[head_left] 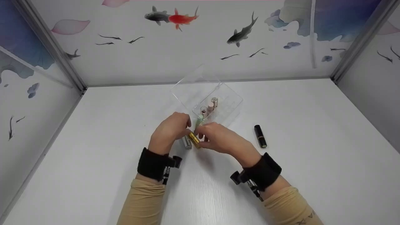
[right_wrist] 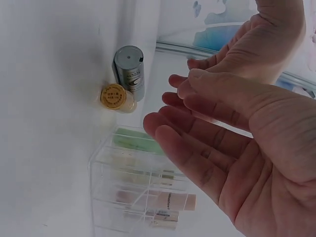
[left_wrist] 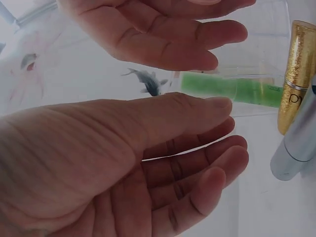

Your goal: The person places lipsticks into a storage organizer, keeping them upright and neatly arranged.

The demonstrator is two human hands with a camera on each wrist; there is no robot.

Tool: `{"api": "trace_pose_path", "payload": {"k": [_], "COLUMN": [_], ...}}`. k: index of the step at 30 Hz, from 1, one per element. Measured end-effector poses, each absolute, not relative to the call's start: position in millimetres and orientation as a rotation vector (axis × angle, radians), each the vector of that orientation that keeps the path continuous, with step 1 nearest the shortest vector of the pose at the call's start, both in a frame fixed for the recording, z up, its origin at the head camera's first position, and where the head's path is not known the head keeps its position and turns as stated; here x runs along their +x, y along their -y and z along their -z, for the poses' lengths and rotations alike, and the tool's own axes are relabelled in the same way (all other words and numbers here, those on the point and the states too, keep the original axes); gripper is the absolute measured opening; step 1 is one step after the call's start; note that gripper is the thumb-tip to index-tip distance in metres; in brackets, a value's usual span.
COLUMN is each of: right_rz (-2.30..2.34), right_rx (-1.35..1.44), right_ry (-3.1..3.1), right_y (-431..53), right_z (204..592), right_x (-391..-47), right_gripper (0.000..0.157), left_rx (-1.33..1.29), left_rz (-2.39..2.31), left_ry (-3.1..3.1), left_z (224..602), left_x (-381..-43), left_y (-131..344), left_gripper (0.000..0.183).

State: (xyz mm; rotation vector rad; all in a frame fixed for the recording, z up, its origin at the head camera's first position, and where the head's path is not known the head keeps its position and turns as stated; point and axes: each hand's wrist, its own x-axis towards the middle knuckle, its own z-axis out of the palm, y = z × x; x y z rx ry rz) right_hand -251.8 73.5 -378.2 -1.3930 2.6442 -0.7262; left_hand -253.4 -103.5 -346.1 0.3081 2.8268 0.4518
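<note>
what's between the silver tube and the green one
The gold tube lies between the silver tube and the green tube, as the right wrist view shows.

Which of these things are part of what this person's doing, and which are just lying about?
Likely part of the job:
- clear box
- green tube and pink tube, inside it
- gold tube and silver tube, near the left hand and right hand

Perhaps just lying about:
- black tube, off alone; it could still belong

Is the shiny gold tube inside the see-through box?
No, the gold tube is outside the see-through box, next to the silver tube.
</note>
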Motion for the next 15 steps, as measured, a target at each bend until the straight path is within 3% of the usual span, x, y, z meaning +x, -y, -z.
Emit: {"api": "trace_pose_path", "payload": {"k": [9, 15], "right_rz": [0.507, 0.497], "right_rx": [-1.359, -1.431], "right_ry": [-2.762, -2.808], "right_y": [-65, -62], "right_z": [390, 401], "right_x": [-247, -249], "right_gripper": [0.019, 0.012], "left_rx": [0.323, 0.326], "left_rz": [-0.375, -0.355], "left_ry": [-2.813, -2.814], "left_z": [357, 363], "left_x": [-259, -261], "left_y": [99, 95], "left_gripper": [0.025, 0.016]}}
